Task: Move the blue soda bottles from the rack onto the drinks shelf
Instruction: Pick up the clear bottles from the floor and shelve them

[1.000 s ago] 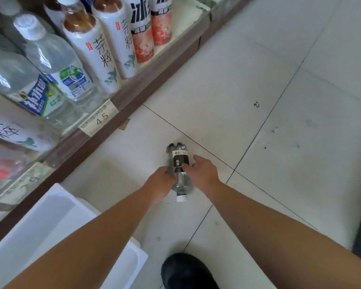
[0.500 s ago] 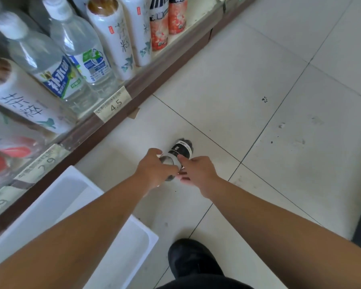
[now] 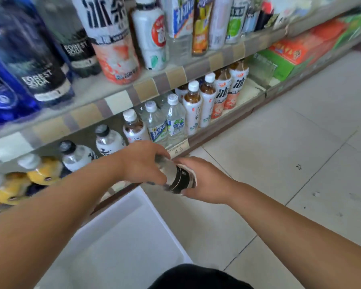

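Both hands hold one clear soda bottle (image 3: pixel 176 177) with a black label, lying nearly level in front of the lower shelf. My left hand (image 3: pixel 141 162) grips its neck end and hides the cap. My right hand (image 3: pixel 204 180) wraps the base end. On the upper drinks shelf (image 3: pixel 121 97) at the left stand blue soda bottles (image 3: pixel 6 84) beside dark "Forest Soda" bottles (image 3: pixel 42 80), blurred by motion.
A white plastic bin (image 3: pixel 121 236) sits on the tiled floor below my arms. The lower shelf holds water bottles (image 3: pixel 156 124), tea bottles (image 3: pixel 193 107) and yellow items (image 3: pixel 42 174). Green and orange boxes (image 3: pixel 296 53) fill the far right. My dark shoe (image 3: pixel 196 276) is at the bottom.
The bottle has been lifted off the floor with both hands and brought up toward the shelves. My view has tilted up, so the upper shelf now shows.
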Demonstrator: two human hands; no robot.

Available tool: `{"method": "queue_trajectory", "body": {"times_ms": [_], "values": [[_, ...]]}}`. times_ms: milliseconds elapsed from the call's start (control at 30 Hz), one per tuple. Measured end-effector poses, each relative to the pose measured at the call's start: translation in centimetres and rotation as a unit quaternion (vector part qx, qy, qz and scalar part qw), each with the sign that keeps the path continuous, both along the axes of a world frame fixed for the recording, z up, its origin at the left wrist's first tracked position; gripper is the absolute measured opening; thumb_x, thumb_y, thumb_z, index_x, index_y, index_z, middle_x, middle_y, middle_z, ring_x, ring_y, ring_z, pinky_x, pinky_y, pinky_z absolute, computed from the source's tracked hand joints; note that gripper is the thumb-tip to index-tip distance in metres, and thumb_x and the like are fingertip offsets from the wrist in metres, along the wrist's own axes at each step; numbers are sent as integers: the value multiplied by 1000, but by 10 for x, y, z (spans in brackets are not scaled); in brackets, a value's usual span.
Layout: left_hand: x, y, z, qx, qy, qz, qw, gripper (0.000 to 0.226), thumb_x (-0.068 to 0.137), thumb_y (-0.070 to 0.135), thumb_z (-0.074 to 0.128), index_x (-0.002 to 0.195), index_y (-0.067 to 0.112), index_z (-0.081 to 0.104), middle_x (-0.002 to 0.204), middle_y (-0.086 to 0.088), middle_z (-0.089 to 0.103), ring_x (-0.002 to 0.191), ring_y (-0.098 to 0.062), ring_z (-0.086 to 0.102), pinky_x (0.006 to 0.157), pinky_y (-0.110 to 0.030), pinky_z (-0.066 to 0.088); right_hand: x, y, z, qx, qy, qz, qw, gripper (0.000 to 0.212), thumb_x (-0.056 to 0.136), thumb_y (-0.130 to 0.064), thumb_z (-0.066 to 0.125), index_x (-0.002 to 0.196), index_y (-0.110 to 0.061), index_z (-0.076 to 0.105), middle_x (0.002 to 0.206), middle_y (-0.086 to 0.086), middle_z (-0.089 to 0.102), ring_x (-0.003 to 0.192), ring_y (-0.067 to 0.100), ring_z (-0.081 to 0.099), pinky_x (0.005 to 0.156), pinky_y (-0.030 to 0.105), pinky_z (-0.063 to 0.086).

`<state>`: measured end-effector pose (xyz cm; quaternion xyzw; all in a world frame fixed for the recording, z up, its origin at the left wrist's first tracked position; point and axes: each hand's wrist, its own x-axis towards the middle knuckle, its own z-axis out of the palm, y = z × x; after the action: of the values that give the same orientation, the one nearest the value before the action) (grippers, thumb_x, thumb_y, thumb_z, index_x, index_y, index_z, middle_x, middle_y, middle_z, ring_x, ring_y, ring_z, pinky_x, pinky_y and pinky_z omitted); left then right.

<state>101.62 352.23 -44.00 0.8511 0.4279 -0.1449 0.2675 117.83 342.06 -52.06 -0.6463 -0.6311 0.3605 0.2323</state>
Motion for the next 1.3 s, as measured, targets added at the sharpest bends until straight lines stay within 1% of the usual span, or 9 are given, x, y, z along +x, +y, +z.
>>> {"method": "queue_trajectory", "body": {"times_ms": [133, 233, 300, 433, 567, 667, 767, 967, 1300], "values": [[-38, -12, 83, 100, -13, 4, 995, 60, 63, 39, 75, 119, 37, 56, 90, 16, 59, 83, -9, 57, 64, -19, 47, -32, 17, 45, 69, 38, 20, 997, 66, 68, -27, 85, 127, -31, 58, 119, -13, 66, 108, -1, 61, 92, 21, 49], [-58, -17, 131, 214, -45, -9, 976, 66, 63, 40, 77, 123, 36, 52, 104, 9, 58, 94, -13, 56, 76, -26, 50, -54, 33, 72, 132, 100, -13, 986, 66, 67, -22, 88, 120, -43, 56, 109, -34, 61, 103, -18, 55, 82, 8, 46], [-73, -12, 159, 264, -98, 22, 959, 71, 65, 42, 79, 127, 32, 46, 106, 8, 56, 92, -13, 54, 72, -24, 50, -66, 52, 96, 177, 120, -15, 977, 62, 68, -16, 87, 105, -53, 53, 100, -44, 61, 97, -18, 57, 78, 5, 46], [-85, 13, 198, 350, -153, 48, 923, 71, 70, 37, 77, 132, 24, 46, 106, 4, 60, 90, -16, 56, 72, -28, 52, -84, 98, 137, 261, 139, -34, 955, 57, 67, -19, 85, 107, -51, 58, 103, -26, 71, 97, -1, 66, 86, 16, 51], [-81, 45, 213, 427, -109, 3, 898, 73, 74, 33, 74, 138, 15, 44, 121, -6, 53, 102, -25, 58, 83, -39, 53, -94, 137, 159, 276, 130, -44, 951, 50, 70, -19, 83, 108, -39, 58, 95, -23, 69, 91, -7, 65, 82, 17, 52], [-74, 65, 217, 439, -57, -5, 897, 67, 74, 23, 75, 134, 13, 45, 121, -8, 48, 96, -27, 59, 78, -45, 55, -100, 154, 161, 275, 137, -54, 950, 40, 70, -13, 81, 100, -31, 62, 89, -15, 72, 81, -7, 67, 80, 20, 56], [-70, 80, 214, 444, -30, -2, 896, 62, 72, 19, 75, 128, 11, 48, 119, -8, 49, 95, -28, 59, 76, -44, 56, -104, 163, 159, 284, 113, -63, 950, 37, 69, -11, 81, 101, -26, 67, 84, -16, 69, 72, -16, 61, 66, 1, 43], [-68, 98, 213, 437, -15, 7, 899, 63, 69, 22, 77, 124, 10, 51, 116, -9, 49, 91, -27, 58, 75, -43, 56, -114, 171, 145, 328, 51, -114, 936, 36, 66, -27, 80, 100, -22, 68, 87, -6, 70, 82, 16, 66, 75, 32, 56], [-59, 117, 224, 414, 5, 20, 910, 56, 71, 25, 77, 119, 8, 54, 105, -9, 53, 88, -23, 54, 64, -33, 49, -124, 176, 142, 347, 12, -166, 923, 64, 74, -23, 77, 134, -15, 57, 115, 9, 59, 110, 23, 57, 96, 38, 51]]}}
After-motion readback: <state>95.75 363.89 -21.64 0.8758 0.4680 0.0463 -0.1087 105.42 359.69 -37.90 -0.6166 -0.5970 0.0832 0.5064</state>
